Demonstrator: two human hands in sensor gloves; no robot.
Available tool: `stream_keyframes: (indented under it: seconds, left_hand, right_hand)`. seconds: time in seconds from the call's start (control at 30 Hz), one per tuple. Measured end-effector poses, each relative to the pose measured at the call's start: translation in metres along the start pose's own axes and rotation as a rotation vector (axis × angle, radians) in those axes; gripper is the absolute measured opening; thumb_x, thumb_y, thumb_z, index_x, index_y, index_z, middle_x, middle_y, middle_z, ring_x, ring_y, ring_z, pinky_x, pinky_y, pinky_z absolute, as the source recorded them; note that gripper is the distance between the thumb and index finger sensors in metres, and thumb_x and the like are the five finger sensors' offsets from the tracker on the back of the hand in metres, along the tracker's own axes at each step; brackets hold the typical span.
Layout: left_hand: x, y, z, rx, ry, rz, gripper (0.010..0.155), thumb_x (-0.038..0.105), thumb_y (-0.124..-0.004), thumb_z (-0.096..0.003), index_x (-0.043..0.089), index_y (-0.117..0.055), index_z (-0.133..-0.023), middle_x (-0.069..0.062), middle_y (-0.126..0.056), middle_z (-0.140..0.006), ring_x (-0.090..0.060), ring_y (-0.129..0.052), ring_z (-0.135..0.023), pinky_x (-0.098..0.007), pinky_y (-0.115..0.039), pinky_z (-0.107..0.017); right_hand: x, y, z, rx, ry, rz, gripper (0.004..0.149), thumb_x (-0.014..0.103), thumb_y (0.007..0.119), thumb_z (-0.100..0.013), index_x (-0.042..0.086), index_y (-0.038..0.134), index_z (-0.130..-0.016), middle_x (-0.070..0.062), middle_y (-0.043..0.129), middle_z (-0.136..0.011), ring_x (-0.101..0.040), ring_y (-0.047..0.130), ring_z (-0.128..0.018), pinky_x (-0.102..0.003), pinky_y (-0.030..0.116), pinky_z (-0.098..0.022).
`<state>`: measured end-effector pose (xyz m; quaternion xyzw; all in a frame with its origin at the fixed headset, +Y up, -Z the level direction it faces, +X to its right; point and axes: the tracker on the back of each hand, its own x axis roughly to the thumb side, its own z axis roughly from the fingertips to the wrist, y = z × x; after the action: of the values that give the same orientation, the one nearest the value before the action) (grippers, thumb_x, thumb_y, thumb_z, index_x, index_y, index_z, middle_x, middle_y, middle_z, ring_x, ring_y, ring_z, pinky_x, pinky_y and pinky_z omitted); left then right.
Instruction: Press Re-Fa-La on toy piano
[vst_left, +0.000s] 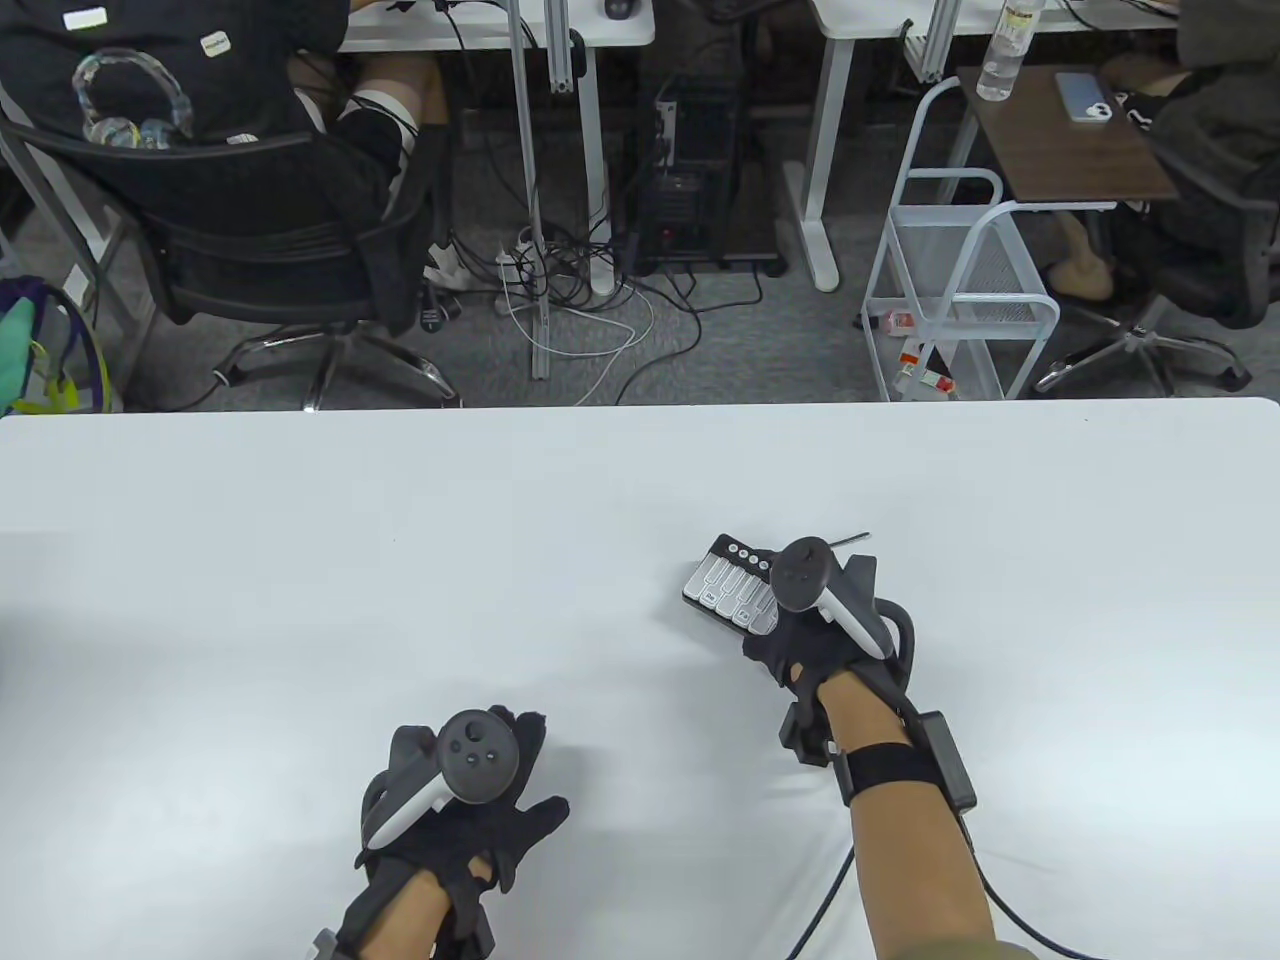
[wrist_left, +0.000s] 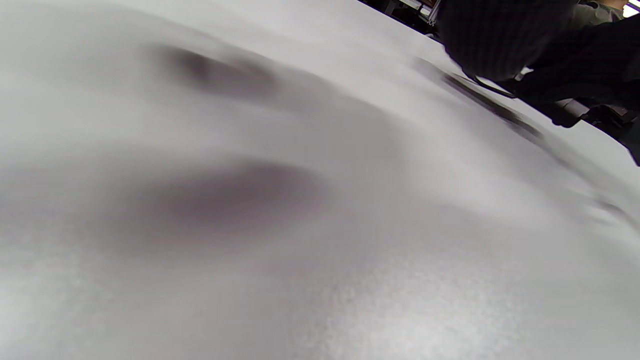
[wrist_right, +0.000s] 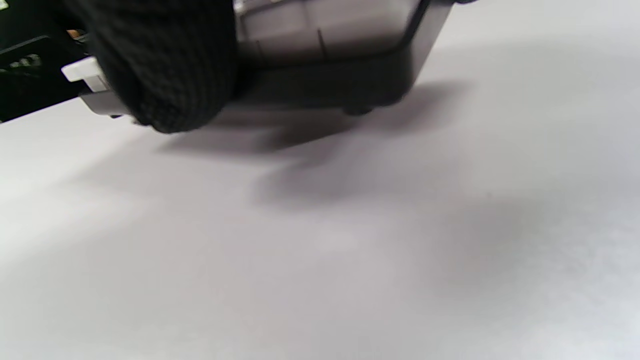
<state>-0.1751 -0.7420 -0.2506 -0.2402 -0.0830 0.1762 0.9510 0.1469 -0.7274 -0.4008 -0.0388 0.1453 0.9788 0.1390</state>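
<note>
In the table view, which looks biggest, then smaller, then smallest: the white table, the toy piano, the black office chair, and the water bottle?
1. White table
2. Black office chair
3. Toy piano and water bottle: unsure. They look alike in size, the right hand hides part of the piano, and the bottle stands farther from the camera.

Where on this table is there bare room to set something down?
The white table is bare left of the toy piano and beyond the left hand. Another patch lies between the piano and the table's right edge. It is crowded where the right hand covers the piano.
</note>
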Motion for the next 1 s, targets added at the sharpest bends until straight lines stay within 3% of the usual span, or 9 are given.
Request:
stream_keyframes:
  seconds: [0.27,0.67,1.0]
  left_hand:
    - [-0.001,0.0,0.0,0.004,0.006,0.008,0.086,0.064,-0.066,-0.0465,0.028,-0.022,-0.111,-0.01,-0.02,-0.118,-0.045,-0.025,-0.109,-0.067,-0.032,-0.074]
    - [-0.003,0.002,0.001,0.013,0.011,0.013,0.086,0.063,-0.067,-0.0464,0.027,-0.022,-0.111,-0.01,-0.021,-0.118,-0.045,-0.025,-0.109,-0.067,-0.032,-0.074]
    - [-0.003,0.001,0.001,0.008,0.015,0.014,0.086,0.063,-0.067,-0.0463,0.027,-0.023,-0.11,-0.01,-0.021,-0.118,-0.045,-0.025,-0.109,-0.067,-0.033,-0.074]
  right_hand:
    - [0.026,-0.005,0.032,0.02,-0.16,0.037,0.093,0.045,0.088,-0.035,0.019,0.029,-0.102,-0.015,0.028,-0.11,-0.049,0.041,-0.102,-0.07,0.045,-0.072]
    - [0.039,0.026,0.076,0.103,-0.353,0.134,0.092,0.043,0.088,-0.035,0.019,0.028,-0.101,-0.015,0.025,-0.11,-0.05,0.038,-0.102,-0.071,0.043,-0.072]
    - [0.037,0.054,0.095,0.154,-0.446,0.185,0.093,0.041,0.09,-0.034,0.018,0.03,-0.101,-0.016,0.027,-0.109,-0.05,0.04,-0.101,-0.071,0.045,-0.07]
